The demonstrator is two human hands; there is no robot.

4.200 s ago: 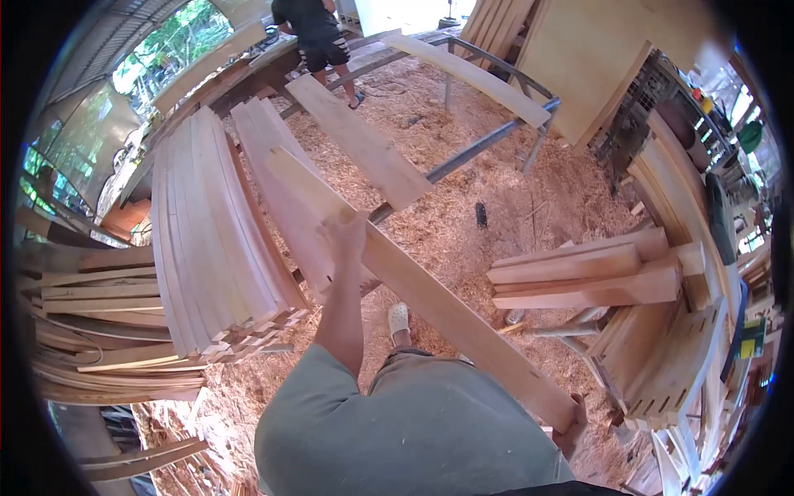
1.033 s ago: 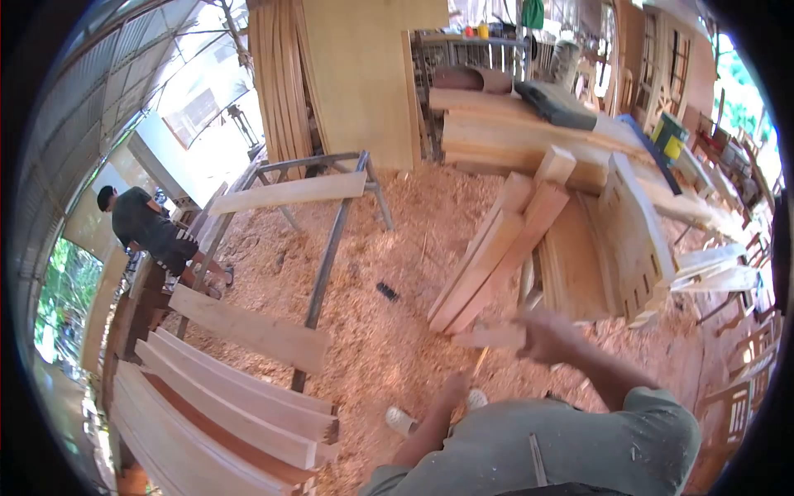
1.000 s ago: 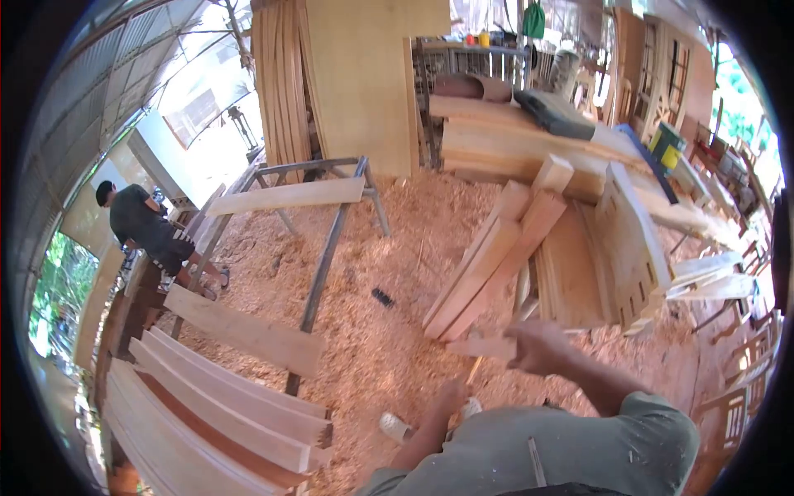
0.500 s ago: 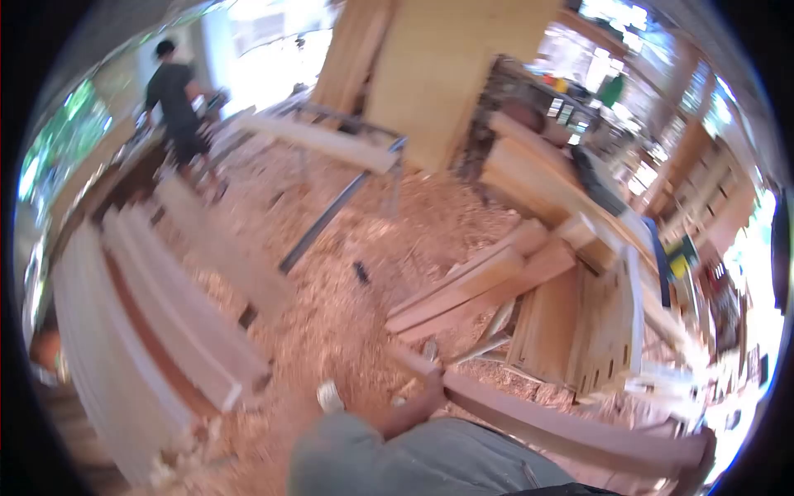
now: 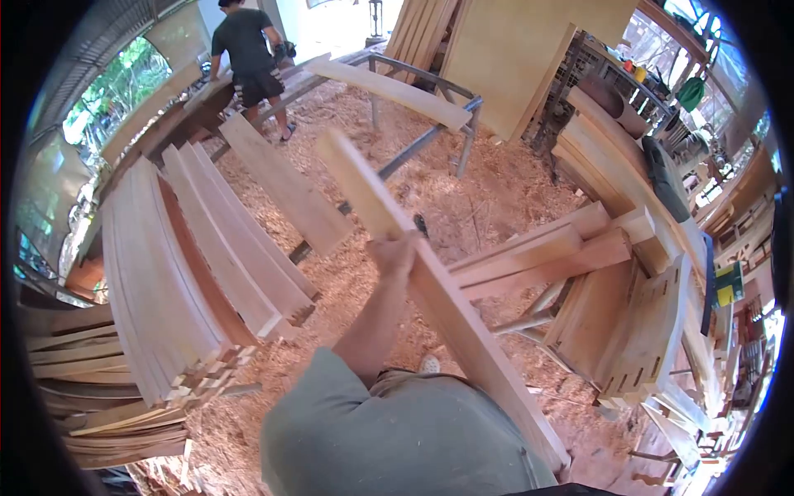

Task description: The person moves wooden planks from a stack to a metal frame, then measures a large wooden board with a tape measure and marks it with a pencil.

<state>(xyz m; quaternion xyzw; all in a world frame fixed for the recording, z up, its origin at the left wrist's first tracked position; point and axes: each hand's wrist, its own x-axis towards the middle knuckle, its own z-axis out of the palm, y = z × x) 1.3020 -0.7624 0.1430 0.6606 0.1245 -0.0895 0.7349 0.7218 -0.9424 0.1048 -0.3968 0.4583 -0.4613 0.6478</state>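
Holding: left hand (image 5: 395, 248), grip closed on long plank (image 5: 463, 331)
Plank position: raised in the air, slanting over sawdust floor (image 5: 496, 190)
Other grip: right hand out of view, cannot tell
Left side: stacked curved boards (image 5: 190, 256)
Background: another person (image 5: 248, 50) by metal trestle (image 5: 430, 136)

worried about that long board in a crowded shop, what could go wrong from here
The long pale wooden plank, gripped by the left hand, reaches toward the grey metal trestle and the stack of curved pale boards; a swing might knock them. Loose sawdust covering the floor could let a foot slip.
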